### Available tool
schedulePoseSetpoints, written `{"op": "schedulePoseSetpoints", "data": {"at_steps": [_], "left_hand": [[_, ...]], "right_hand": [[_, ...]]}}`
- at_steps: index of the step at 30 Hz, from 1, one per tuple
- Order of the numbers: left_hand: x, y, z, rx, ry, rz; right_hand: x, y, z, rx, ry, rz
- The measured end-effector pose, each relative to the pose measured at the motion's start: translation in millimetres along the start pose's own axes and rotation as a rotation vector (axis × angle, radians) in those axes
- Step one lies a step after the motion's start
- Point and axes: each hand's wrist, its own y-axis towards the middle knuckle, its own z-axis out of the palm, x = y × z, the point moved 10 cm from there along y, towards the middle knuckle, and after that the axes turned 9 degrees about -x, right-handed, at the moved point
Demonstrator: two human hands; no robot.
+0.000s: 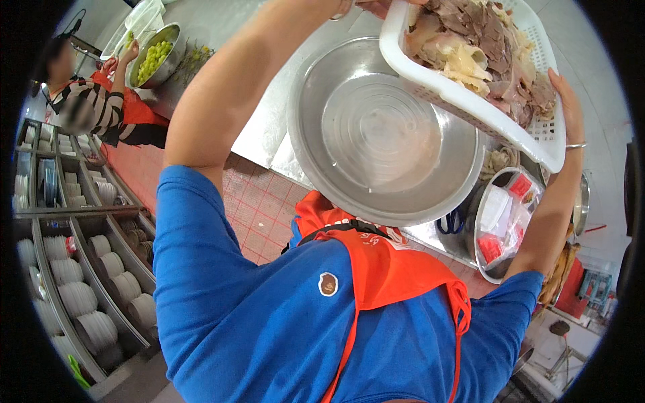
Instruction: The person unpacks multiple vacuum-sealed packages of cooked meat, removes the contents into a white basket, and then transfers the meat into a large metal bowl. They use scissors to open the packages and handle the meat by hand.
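A white perforated plastic basket (468, 95) is held tilted at the upper right, piled with sliced cooked meat (496, 50). My left hand (383, 7) grips its rim near the top edge of the view, partly cut off. At the basket's right end, my right hand (568, 101) holds the side wall. Partly beneath the basket stands a wide stainless steel basin (373, 136) with a little cloudy liquid in its bottom. It rests near the edge of the metal table (262, 131).
To the right of the basin are blue-handled scissors (451, 220) and a metal bowl of plastic packets (504, 216). A co-worker (108, 101) handles green grapes (154, 63) over a bowl at the upper left. Racks of stacked white dishes (75, 282) line the left.
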Motion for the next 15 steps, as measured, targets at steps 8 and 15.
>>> {"op": "schedulePoseSetpoints", "data": {"at_steps": [8, 15], "left_hand": [[27, 17, 11, 0.028, -0.016, -0.097], [98, -1, 40, 0.025, -0.012, -0.093]], "right_hand": [[-19, 3, -2, -0.024, -0.007, -0.03], [-91, 19, 3, -0.075, -0.169, -0.019]]}}
